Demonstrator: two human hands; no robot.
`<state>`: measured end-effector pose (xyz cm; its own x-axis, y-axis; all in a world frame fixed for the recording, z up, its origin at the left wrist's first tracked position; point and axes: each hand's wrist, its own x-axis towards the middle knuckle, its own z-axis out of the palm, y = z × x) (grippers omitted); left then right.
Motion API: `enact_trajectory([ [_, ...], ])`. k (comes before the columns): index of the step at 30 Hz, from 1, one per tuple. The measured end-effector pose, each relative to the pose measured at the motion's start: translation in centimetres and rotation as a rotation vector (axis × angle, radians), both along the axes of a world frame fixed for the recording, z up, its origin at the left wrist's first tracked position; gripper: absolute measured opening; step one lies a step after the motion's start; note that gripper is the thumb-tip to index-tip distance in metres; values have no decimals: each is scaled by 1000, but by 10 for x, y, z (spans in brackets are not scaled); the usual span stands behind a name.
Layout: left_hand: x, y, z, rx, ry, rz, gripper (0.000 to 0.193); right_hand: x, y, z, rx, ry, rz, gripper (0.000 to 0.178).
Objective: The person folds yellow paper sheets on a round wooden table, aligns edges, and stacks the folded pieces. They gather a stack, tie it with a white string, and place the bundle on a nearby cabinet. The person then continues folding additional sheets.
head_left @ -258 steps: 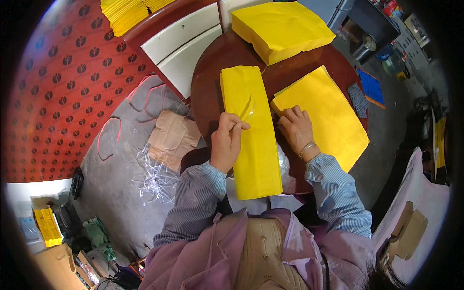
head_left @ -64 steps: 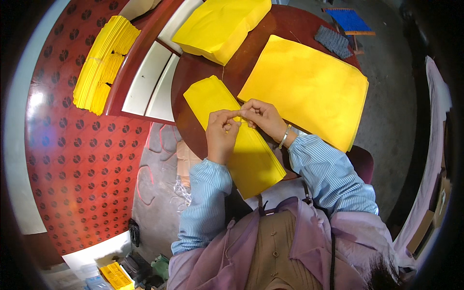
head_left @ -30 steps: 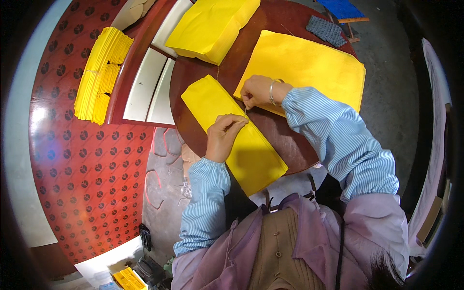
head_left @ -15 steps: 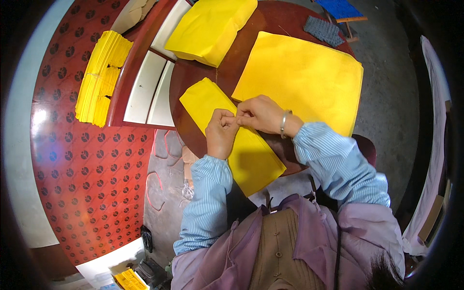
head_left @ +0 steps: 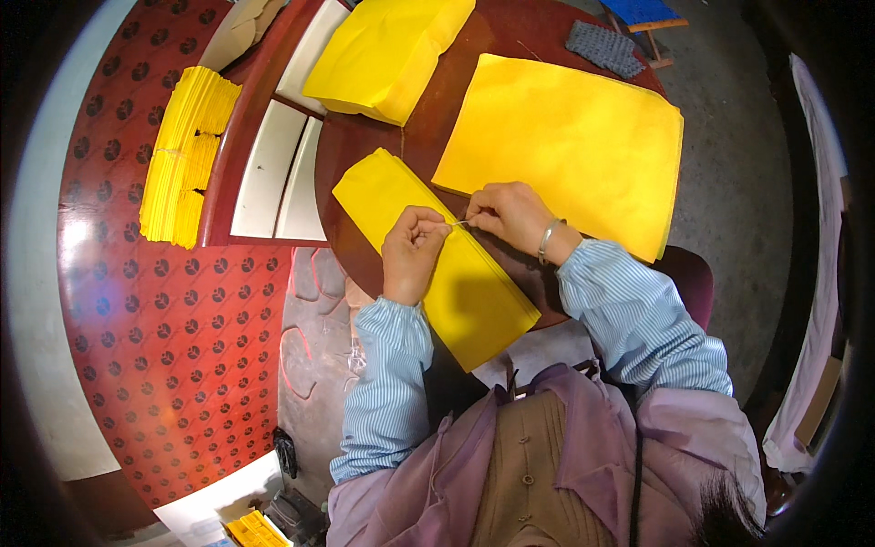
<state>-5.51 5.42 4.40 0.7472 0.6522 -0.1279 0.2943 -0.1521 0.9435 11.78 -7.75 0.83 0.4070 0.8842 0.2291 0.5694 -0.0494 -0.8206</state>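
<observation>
A long folded bundle of yellow sheets (head_left: 478,305) lies slantwise on the round dark red table (head_left: 360,260). Over its middle, my left hand (head_left: 413,251) pinches a thin pale string (head_left: 458,222). My right hand (head_left: 515,219), with a bangle at the wrist, grips the string's other end just beyond the bundle's right edge. A short length of string shows between the two sets of fingertips. Beyond my right hand lies a wide flat stack of yellow sheets (head_left: 565,146). Whether the string runs round beneath the bundle is hidden.
A thick yellow stack (head_left: 387,55) sits at the table's far side. To the left, tied yellow bundles (head_left: 182,159) rest on a red patterned surface (head_left: 173,310), beside a cabinet with white panels (head_left: 264,169). A grey knitted cloth (head_left: 604,48) lies at the far right table edge.
My right hand has drawn away to the right from my left, and the string now shows stretched between them. My left hand stays over the bundle.
</observation>
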Motion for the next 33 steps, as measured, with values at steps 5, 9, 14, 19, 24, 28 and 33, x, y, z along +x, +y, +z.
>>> enact_trajectory([
  [5,-4,0,3,65,72,-96,10,24,24,5,-127,-173,144,17],
  [9,-1,-3,1,40,34,-44,10,23,45,19,-78,-296,130,20],
  [14,3,-8,-2,58,-8,44,11,-1,28,21,-20,94,53,25],
  [19,4,-7,3,64,37,5,12,-18,15,3,-1,585,28,25],
  [24,3,-5,8,109,88,-11,9,-16,15,-7,71,675,62,26],
  [28,4,-7,8,65,7,13,9,-18,8,-9,4,613,87,17],
  [33,1,-2,9,17,45,-16,8,-23,12,-12,13,620,17,17],
])
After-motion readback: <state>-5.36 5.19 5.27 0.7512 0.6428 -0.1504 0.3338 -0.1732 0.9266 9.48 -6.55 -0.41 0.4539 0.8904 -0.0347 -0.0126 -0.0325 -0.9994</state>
